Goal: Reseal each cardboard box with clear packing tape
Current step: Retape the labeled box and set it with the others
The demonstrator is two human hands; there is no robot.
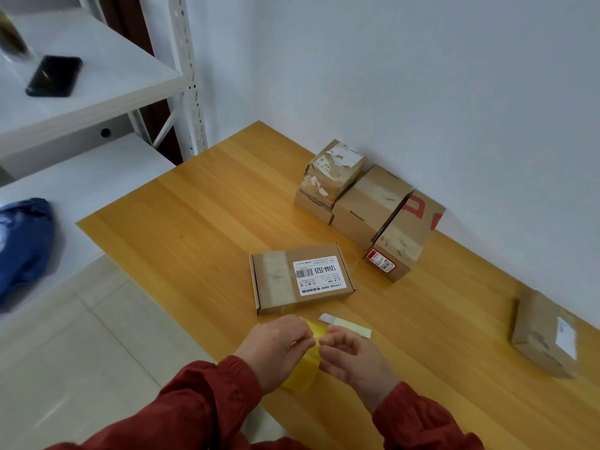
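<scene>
The flat labelled box [298, 277] is seen lying on the wooden table [194, 206], lid up. Its long axis is set across the view, side to side, and an old band of tape crosses the lid's left part. Just on the near side of this box, both hands are held close together over the table's front edge. The left hand [276, 345] is the nearer to the box's front wall. Its fingers are curled over the yellowish tape roll [302, 375], which is gripped between the two hands. The right hand [354, 355] is pinched at the roll's rim. Whether a free end is lifted cannot be told. A cutter [344, 326] is left between box and right hand. Three more boxes [367, 203] are stacked beyond the flat box, against the wall.
</scene>
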